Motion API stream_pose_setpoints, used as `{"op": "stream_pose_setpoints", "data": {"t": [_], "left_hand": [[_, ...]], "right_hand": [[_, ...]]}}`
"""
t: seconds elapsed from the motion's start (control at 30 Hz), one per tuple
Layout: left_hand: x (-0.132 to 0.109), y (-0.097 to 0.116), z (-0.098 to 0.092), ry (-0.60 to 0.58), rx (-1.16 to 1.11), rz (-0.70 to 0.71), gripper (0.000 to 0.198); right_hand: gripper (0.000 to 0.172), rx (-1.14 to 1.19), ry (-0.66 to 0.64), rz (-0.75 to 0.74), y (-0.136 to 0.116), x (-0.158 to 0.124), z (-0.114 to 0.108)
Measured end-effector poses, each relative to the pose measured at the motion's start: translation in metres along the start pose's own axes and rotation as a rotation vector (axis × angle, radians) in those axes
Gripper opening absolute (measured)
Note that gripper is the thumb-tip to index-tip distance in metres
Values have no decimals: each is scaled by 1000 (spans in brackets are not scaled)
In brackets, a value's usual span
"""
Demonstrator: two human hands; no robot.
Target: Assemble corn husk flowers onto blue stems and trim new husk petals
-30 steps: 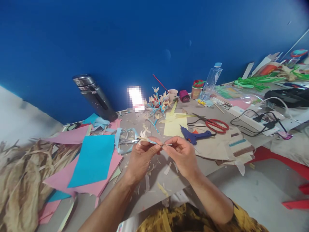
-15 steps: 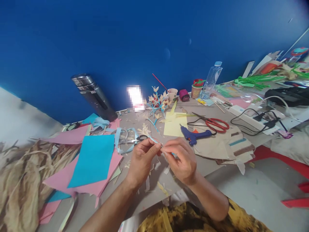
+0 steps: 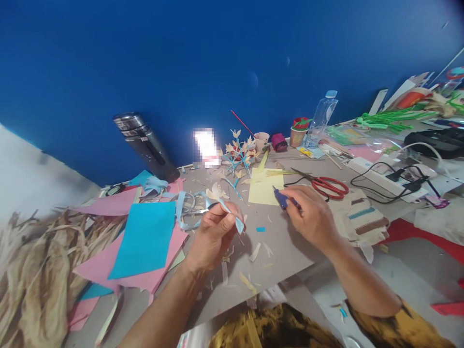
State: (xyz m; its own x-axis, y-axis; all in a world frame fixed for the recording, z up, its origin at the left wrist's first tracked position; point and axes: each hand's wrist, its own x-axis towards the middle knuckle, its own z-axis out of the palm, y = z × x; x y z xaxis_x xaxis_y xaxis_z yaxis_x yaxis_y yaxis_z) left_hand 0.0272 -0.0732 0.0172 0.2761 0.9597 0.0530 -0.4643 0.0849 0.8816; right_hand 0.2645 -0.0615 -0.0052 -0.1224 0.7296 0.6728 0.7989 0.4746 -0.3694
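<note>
Between the thumb and fingers of my left hand is a light blue paper strip, its loose end sticking out past the thumb. Just beyond these fingers a pale husk flower shows; whether it joins the strip is hidden. My right hand has its fingers around a blue hot glue gun, whose nozzle points away over a pale yellow sheet. Black-handled scissors lie partly behind my left hand. A small blue scrap rests on the table between both hands.
Red-handled scissors lie beyond my right hand, near a power strip with cables. A husk flower spray stands at the back. Blue paper, dried husks and a dark flask are on the left.
My right hand has left the left hand's fingertips and moved right onto the glue gun. The strip's end now shows in my left hand, which stays nearly in place.
</note>
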Motion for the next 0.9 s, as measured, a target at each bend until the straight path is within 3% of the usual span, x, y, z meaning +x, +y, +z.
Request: {"op": "stream_pose_setpoints", "data": {"t": [0.13,0.23,0.53,0.7,0.9], "left_hand": [[1,0,0,-69,-126,-71,23],[3,-2,-2,-93,-150,-84,24],[9,-9,-9,-10,-60,-77,19],[11,-12,-11,6,-36,-57,20],[13,-14,-12,18,-18,-33,22]], "right_hand": [[50,-339,-421,-35,40,-1,-12],[46,-419,-544,-74,51,-3,-12],[36,-349,-516,-157,77,-6,-11],[38,-119,-432,-161,89,-14,-21],[44,171,-446,-213,78,-11,-32]]}}
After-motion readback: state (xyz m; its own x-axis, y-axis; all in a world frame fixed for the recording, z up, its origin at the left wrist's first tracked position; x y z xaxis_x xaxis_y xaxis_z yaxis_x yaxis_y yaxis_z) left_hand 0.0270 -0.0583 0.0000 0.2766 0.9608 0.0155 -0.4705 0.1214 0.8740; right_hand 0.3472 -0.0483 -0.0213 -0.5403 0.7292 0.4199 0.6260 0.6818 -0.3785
